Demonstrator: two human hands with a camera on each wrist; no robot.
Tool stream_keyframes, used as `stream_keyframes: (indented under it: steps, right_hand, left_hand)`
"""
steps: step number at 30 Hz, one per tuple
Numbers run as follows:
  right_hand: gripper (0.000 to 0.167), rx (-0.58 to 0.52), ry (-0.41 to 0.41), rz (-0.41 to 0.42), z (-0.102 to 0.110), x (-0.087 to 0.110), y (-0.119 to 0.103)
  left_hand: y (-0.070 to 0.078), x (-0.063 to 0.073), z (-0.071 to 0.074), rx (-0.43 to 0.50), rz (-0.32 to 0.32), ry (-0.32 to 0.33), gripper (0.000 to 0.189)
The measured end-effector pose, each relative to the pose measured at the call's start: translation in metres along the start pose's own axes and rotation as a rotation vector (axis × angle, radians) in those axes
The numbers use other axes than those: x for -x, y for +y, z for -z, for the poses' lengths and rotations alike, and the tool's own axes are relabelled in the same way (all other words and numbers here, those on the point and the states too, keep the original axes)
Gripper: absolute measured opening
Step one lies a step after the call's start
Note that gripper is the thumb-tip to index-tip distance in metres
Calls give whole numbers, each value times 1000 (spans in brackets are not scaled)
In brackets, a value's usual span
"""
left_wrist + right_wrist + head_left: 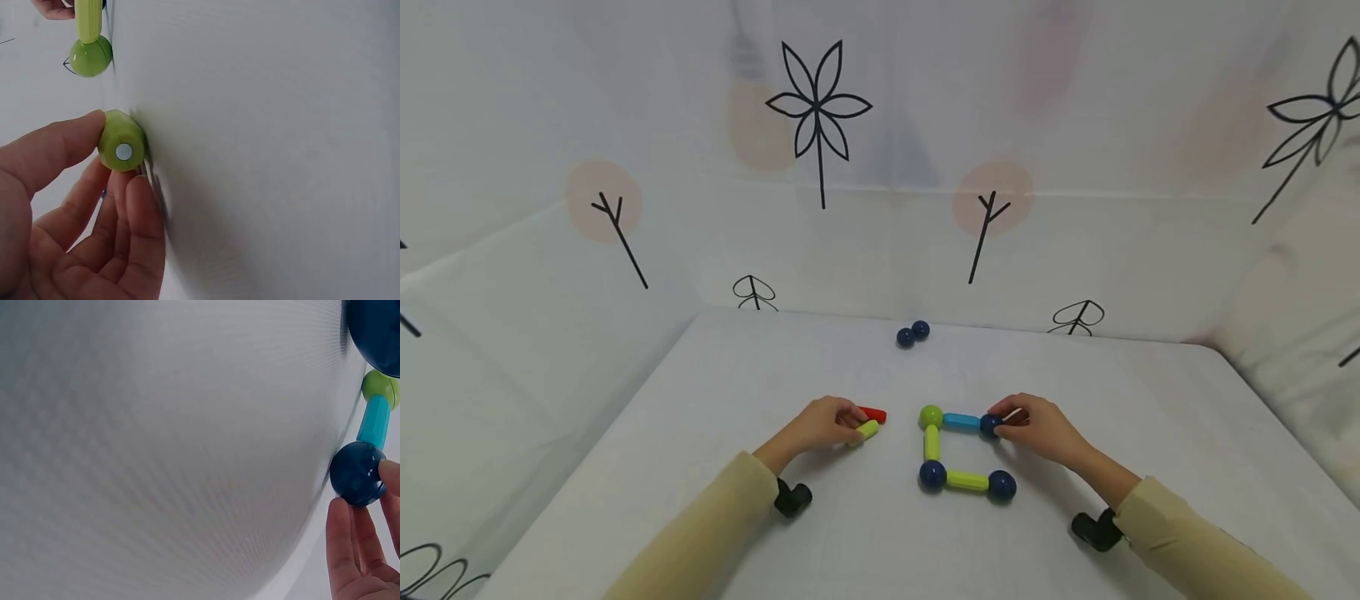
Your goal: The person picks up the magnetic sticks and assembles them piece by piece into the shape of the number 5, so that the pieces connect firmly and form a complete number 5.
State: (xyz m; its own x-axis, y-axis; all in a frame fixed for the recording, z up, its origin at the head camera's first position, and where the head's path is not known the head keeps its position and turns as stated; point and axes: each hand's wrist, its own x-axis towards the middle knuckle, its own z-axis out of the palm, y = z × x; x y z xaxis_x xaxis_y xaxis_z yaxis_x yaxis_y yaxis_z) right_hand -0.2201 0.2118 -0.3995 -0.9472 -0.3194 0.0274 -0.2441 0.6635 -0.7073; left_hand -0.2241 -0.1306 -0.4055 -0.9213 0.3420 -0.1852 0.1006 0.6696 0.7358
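My left hand [826, 423] pinches a lime-green magnetic rod [868, 429] between thumb and fingers, low over the table. The white magnet in the rod's end [124, 152] faces the left wrist camera. Just beyond it lies a red rod [874, 414], partly covered by the fingers. My right hand [1042, 427] grips a dark blue ball [990, 426] at the end of a light blue rod [961, 422]. That rod meets a green ball [931, 416]. From there a lime rod [932, 443] runs to a blue ball [932, 474], and another lime rod [967, 481] to a blue corner ball [1002, 486].
Two dark blue balls [913, 334] sit side by side near the back edge of the white table [820, 550]. Behind it hangs a pale cloth [880, 250] printed with plants. A black wrist camera [793, 498] hangs under the left sleeve, another [1097, 530] by the right.
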Motion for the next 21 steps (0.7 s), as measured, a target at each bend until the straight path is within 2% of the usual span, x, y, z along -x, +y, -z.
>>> stream_keyframes:
  steps: [3,10,18,21]
  right_hand:
    - [22,4,2,7,0,-1,1]
    - [22,4,3,11,1,0,1]
    - [22,-3,0,13,1,1,0]
    - [22,-2,-1,19,1,1,0]
  left_hand:
    - [1,2,-1,20,14,-19,27]
    - [1,7,-6,131,83,-57,35]
    - [5,22,-16,258,56,-83,38]
    - [10,29,-23,336,53,-111,38]
